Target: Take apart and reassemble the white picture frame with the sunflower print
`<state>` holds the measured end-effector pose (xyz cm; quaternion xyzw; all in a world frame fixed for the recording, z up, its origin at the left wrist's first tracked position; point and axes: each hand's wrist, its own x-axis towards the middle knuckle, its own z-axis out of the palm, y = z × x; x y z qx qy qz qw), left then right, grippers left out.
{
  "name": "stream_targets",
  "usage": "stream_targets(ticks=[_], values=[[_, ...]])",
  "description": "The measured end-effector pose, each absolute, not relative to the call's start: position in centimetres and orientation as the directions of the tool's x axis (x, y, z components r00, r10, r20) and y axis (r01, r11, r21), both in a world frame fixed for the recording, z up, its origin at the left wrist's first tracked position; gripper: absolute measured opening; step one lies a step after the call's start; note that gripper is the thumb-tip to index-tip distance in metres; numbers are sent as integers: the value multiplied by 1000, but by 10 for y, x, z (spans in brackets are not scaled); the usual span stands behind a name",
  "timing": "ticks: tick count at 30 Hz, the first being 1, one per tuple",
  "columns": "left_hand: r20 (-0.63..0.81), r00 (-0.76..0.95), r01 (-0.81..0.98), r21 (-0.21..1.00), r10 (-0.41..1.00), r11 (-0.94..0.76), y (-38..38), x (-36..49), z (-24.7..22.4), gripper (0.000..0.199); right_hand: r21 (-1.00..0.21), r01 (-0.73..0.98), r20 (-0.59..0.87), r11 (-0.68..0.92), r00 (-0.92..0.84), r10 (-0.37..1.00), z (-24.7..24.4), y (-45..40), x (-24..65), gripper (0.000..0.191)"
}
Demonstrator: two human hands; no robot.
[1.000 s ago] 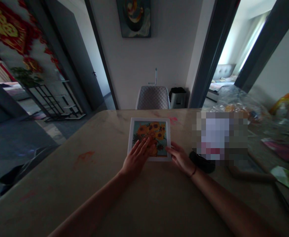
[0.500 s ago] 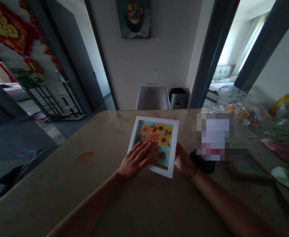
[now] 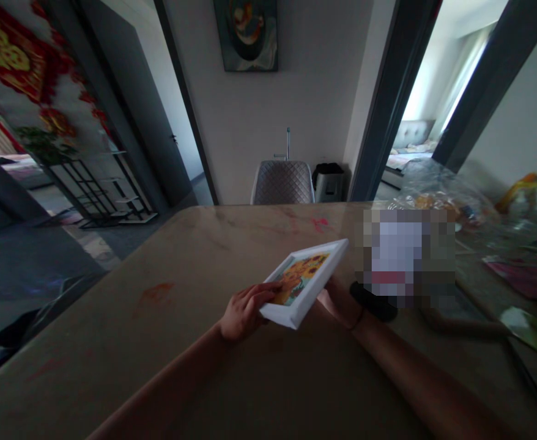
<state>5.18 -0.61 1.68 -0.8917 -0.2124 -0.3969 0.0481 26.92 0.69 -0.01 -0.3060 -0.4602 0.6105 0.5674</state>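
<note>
A white picture frame (image 3: 291, 308) with a beaded-looking sunflower picture (image 3: 298, 278) is held tilted above the table, its right side raised. My left hand (image 3: 246, 310) grips its left edge, with the fingers over the front of the picture. Behind and under the right side is my right hand (image 3: 339, 300); the frame hides most of its fingers. A dark band circles the right wrist. Just right of that hand, a black round base (image 3: 374, 301) stands below a blurred-out patch.
The marbled table (image 3: 195, 256) bears orange and pink stains. At the right lie a clear plastic bag (image 3: 438, 189), a pink packet (image 3: 520, 275), a green-and-white packet (image 3: 528, 327) and a dark tray-like edge (image 3: 470, 327). A quilted chair (image 3: 283, 182) and a bin (image 3: 329, 183) stand beyond.
The picture frame has turned from facing me to a steep slant, its right side lifted. My left hand has moved from lying flat on the picture to gripping the left edge.
</note>
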Motion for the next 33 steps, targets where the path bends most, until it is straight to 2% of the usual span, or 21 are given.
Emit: stream_targets(ticks=[3, 7, 11, 15, 19, 22, 24, 28, 33], values=[[704, 586, 407, 173, 401, -897, -8, 55, 14, 20, -861, -508, 161, -2, -276, 948, -2, 10, 267, 38], [686, 501, 454, 311, 528, -835, -8, 56, 10, 22, -871, -492, 152, 9, -252, 956, -5, 13, 269, 44], [688, 311, 542, 438, 655, -717, -8, 58, 3, 23, -889, -455, 143, 45, -183, 973, -2, 14, 269, 38], [588, 61, 602, 623, 807, -499, -12, 60, 2, 27, -892, -443, 175, 91, -152, 973, -4, 16, 268, 33], [489, -94, 441, 801, 867, -404, -11, 66, 9, 36, -886, -458, 142, 75, -114, 983, -10, 18, 269, 35], [424, -182, 231, 895, 887, -381, -5, 69, 15, 41, -894, -444, 107, 61, -79, 991, -11, 18, 269, 37], [312, -238, 69, 950, 920, -304, 2, 69, 17, 45, -895, -446, 77, 33, -82, 994, -9, 18, 268, 37], [57, -249, -181, 978, 967, -104, 16, 60, 17, 49, -893, -450, -12, -33, -48, 999, -9, 18, 267, 37], [16, -308, -254, 962, 951, -98, 35, 42, 12, 53, -931, -364, 35, 19, -36, 999, -13, 21, 269, 32]])
